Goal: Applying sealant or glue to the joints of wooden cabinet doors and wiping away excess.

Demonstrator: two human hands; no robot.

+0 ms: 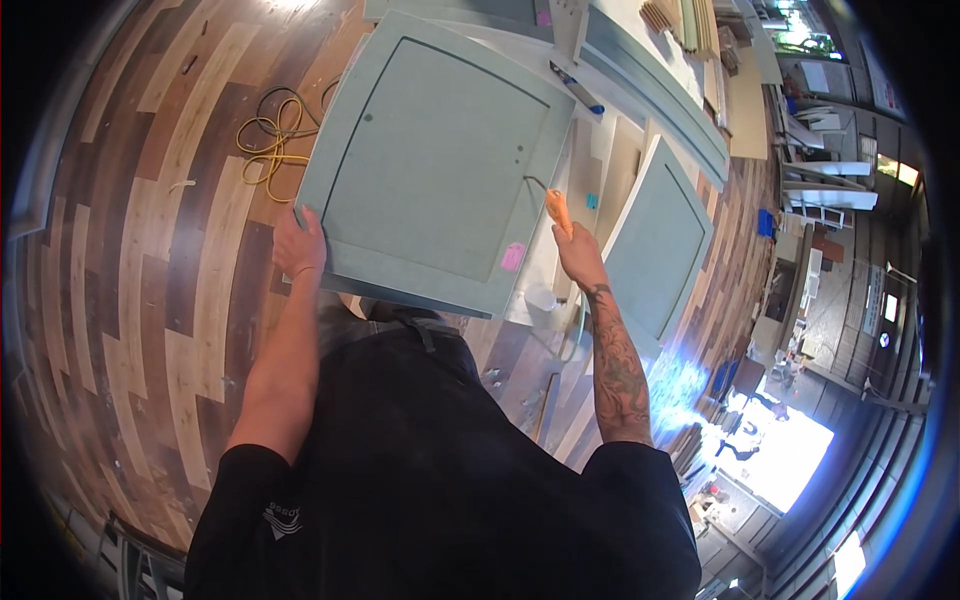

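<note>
In front of me lies a grey-green cabinet door (pixel 430 160) with a dark groove framing its centre. My left hand (pixel 299 245) grips its near left corner, fingers on the edge. My right hand (pixel 580 252) is closed around the orange handle of a tool (pixel 558 208). The tool's thin, bent dark shaft reaches over the door's right side, its tip at or just above the surface; I cannot tell if they touch. A pink sticky note (pixel 512 257) is on the door's near right part. Several small dark marks show on its face.
A second grey-green door (pixel 655 245) stands at the right. Beyond the first door lie a utility knife (pixel 577 87) and long green panels (pixel 650 75). A yellow cord (pixel 273 150) is coiled on the plank floor (pixel 150 260) to the left. A white cup (pixel 541 297) sits nearby.
</note>
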